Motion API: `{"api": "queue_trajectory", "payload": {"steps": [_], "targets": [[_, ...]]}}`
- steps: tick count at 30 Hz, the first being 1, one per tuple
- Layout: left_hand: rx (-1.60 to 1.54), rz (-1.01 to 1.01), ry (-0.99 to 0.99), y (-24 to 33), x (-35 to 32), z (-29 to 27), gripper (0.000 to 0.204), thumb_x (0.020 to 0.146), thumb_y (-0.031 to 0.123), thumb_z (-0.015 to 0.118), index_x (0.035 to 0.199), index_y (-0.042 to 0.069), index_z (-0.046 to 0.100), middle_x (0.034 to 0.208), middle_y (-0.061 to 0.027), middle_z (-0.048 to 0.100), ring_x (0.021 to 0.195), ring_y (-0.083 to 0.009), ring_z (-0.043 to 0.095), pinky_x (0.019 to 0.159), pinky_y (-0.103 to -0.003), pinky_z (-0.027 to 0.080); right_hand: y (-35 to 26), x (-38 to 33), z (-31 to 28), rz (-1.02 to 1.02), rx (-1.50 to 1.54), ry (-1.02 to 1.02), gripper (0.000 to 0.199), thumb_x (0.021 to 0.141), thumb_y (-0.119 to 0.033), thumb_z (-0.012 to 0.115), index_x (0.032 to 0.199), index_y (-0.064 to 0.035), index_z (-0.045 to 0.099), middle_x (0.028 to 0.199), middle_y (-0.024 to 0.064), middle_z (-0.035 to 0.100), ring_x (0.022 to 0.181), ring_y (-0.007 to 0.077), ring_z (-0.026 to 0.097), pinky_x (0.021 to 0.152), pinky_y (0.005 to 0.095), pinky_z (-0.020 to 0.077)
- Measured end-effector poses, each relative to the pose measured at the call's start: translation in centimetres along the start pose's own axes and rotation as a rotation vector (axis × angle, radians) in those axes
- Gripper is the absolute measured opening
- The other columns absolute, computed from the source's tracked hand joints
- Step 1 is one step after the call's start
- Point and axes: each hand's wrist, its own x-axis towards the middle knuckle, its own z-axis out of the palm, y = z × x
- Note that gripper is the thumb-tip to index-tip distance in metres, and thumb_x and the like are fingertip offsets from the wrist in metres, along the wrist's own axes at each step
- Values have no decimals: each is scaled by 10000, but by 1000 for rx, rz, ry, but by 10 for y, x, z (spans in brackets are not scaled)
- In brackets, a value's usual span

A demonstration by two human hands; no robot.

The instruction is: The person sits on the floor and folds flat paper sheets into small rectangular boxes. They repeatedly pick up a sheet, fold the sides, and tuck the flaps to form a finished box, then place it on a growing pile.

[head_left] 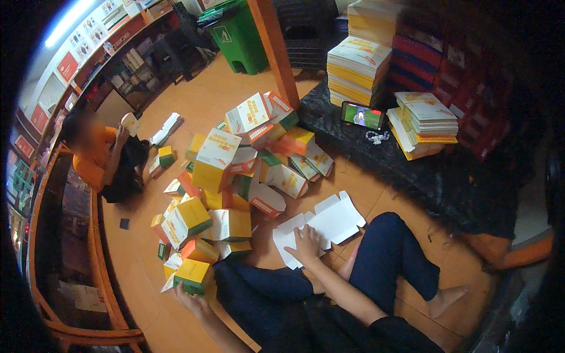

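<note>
At the near end of a heap of folded carton boxes [219,150], my left hand [191,301] grips the lower edge of a yellow and green carton box [192,274]. Some of its fingers are hidden by the box. My right hand [306,245] rests with fingers spread on an unfolded carton blank [340,219], which lies white side up on the floor in front of my crossed legs. The boxes in the heap are white, yellow, green and orange and lie at many angles.
Stacks of flat carton blanks [359,62] and a smaller stack [426,117] stand on a black-covered platform, beside a propped phone [362,116]. Another person in orange [97,156] sits at far left, holding a carton piece. Beyond are an orange post [275,53] and green bin [238,38].
</note>
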Motion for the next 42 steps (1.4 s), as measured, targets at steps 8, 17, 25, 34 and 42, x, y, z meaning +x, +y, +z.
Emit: {"api": "queue_trajectory", "payload": {"steps": [8, 17, 25, 34, 42], "targets": [[403, 235, 447, 13, -28, 40, 540, 874, 95, 679, 1373, 23, 486, 1306, -195, 508, 1228, -319, 498, 1029, -457, 448, -20, -22, -3, -10, -164, -73, 859, 765, -584, 750, 1405, -76, 486, 1476, 250, 376, 1426, 497, 278, 1059, 763, 242], [582, 763, 79, -14, -128, 110, 372, 901, 45, 639, 1260, 4, 550, 1190, -180, 525, 1154, -296, 523, 1036, -406, 414, -10, -11, 2, -104, 146, -139, 268, 891, -192, 568, 995, 33, 671, 1164, 274, 623, 1104, 474, 590, 883, 522, 525], [344, -377, -866, -201, -163, 136, 637, 1035, 567, 411, 1426, 68, 463, 1301, -166, 558, 1218, -292, 541, 1018, -413, 449, 0, 1, -45, -29, 387, -199, 216, 881, -150, 542, 919, 18, 671, 890, 286, 693, 884, 479, 674, 788, 568, 529], [500, -593, -730, -233, -124, 121, 680, 989, 635, 437, 1410, 102, 442, 1207, -135, 562, 1097, -273, 571, 921, -378, 477, -15, 3, -95, -58, 559, -60, 256, 818, -271, 740, 881, -29, 685, 834, 221, 707, 814, 427, 688, 703, 499, 545], [254, -428, -806, -101, -142, 166, 618, 1003, 527, 524, 1411, 65, 475, 1230, -97, 577, 1104, -242, 593, 952, -369, 477, -41, -14, -116, -470, 648, -505, 334, 865, -252, 690, 1107, -24, 658, 1086, 216, 691, 1012, 405, 669, 870, 471, 538]]}}
